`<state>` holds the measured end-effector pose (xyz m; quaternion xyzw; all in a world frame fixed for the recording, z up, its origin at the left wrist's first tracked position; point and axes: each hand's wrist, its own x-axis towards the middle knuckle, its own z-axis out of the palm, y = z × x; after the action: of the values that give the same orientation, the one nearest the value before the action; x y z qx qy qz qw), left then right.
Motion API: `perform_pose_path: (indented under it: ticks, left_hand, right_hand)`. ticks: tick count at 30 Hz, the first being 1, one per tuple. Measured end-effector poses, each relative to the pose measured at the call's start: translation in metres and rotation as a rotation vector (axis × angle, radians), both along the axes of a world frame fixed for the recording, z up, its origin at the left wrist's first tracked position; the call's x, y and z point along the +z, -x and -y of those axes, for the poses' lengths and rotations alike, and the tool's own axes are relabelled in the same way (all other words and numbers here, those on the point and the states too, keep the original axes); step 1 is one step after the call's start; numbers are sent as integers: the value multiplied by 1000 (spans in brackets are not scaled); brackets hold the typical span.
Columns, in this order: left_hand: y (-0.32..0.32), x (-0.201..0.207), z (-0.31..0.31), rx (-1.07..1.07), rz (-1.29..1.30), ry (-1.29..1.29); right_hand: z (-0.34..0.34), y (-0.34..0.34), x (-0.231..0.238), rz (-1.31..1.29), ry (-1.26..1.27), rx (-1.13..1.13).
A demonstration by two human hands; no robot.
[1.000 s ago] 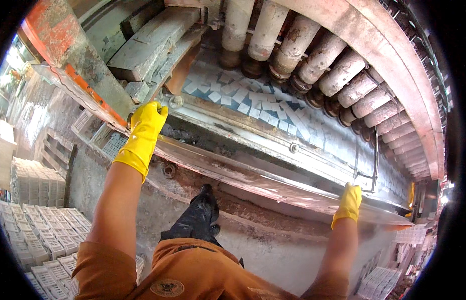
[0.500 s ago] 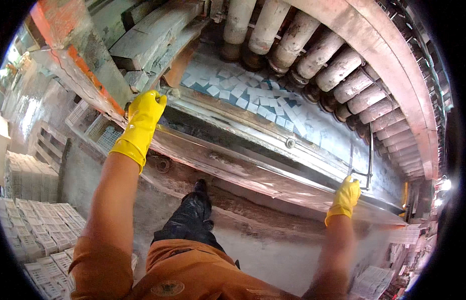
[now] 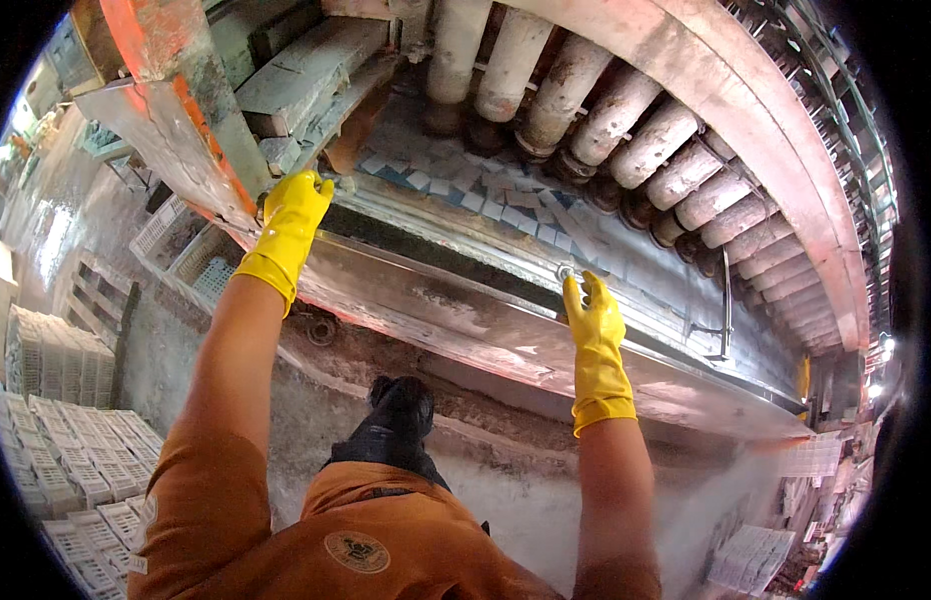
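My left hand [image 3: 294, 220], in a yellow rubber glove, is curled closed at the left end of a long metal rail [image 3: 456, 228] along the machine's near edge. What lies under its fingertips is mostly hidden. My right hand [image 3: 596, 325], gloved the same way, reaches to the middle of the rail. Its thumb and forefinger stand apart beside a small round metal ring [image 3: 566, 271]; whether they touch it I cannot tell. Beyond the rail, many flat pale pieces [image 3: 493, 210] lie scattered over a wet bluish bed [image 3: 616, 235].
Thick pipe-like cylinders [image 3: 571, 95] line the far side under a curved beam [image 3: 786, 110]. A broad metal panel [image 3: 446, 310] slopes toward me. Stacked white crates [image 3: 61, 350] stand at left, near a wooden pallet [image 3: 96, 300]. An upright metal handle [image 3: 727, 310] rises at right.
My right hand has moved left along the rail, from near the upright handle to the ring, and its fingers have opened. My left hand stays at the rail's left end.
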<state>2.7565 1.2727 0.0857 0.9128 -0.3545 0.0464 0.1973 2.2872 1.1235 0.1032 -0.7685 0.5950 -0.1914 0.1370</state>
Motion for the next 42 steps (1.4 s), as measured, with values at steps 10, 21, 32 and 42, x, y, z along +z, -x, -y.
perform_pose_path:
  ticks: [10,21,32,42]
  left_hand:
    - [-3,8,26,-106,54,-164]
    - [-8,19,51,-434,-136,-270]
    - [-17,21,66,-577,-341,-250]
    - [-21,37,79,-643,-403,-292]
  right_hand:
    - [32,-8,8,-101,-104,-1]
    - [50,-15,10,-9,21,-20]
    - [68,-19,2,69,179,2]
    - [81,-29,8,17,309,-53]
